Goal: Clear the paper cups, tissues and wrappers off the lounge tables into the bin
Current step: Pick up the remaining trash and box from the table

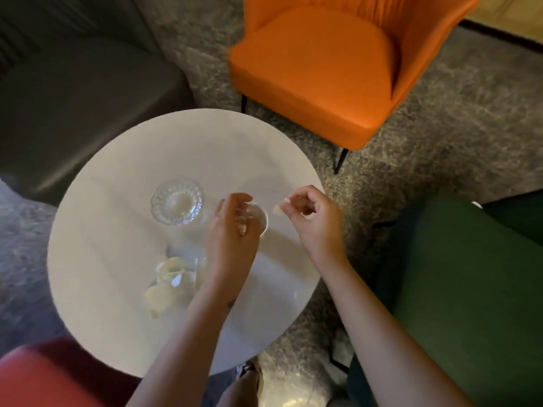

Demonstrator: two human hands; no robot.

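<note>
A round white table fills the middle of the head view. My left hand is curled around a white paper cup that stands near the table's right side. Just right of the cup, my right hand pinches a small pale scrap between thumb and fingers. A heap of crumpled pale wrappers and tissue lies on the table's near left part, partly under my left forearm.
A cut-glass dish sits on the table left of the cup. Around the table stand an orange chair, a dark grey seat, a green seat and a red seat. A clear plastic bag lies on the carpet below.
</note>
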